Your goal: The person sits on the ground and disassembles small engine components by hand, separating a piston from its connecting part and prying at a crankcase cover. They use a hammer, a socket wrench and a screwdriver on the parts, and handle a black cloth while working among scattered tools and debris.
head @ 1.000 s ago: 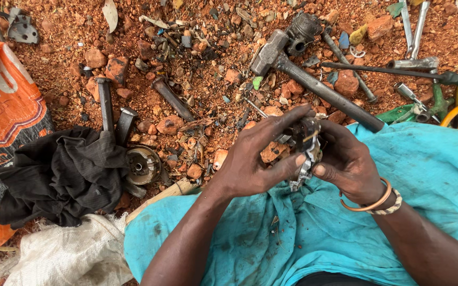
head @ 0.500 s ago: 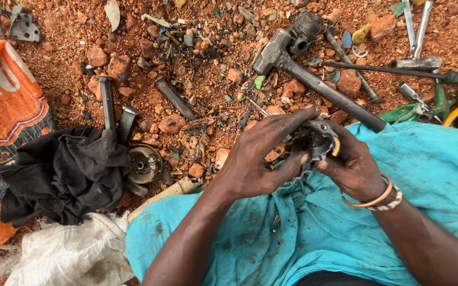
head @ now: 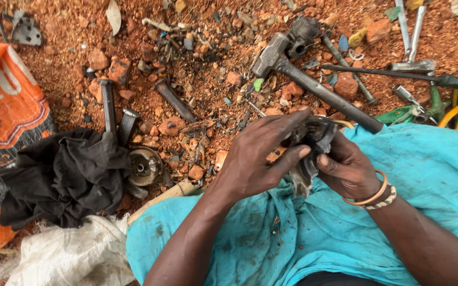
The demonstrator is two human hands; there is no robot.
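Small dark metal part [head: 311,151] — held above turquoise cloth [head: 425,175] on the lap, between both hands. Left hand [head: 258,159] fingers clamped over top and side; right hand [head: 345,167] fingers closed beneath. Long axis roughly upright, lower end toward the lap. Risk — greasy grip slipping, part dropping among red gravel [head: 197,79].

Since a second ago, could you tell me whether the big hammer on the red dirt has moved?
No. The hammer lies as before, its head beside the same stones and its handle end at the turquoise cloth.
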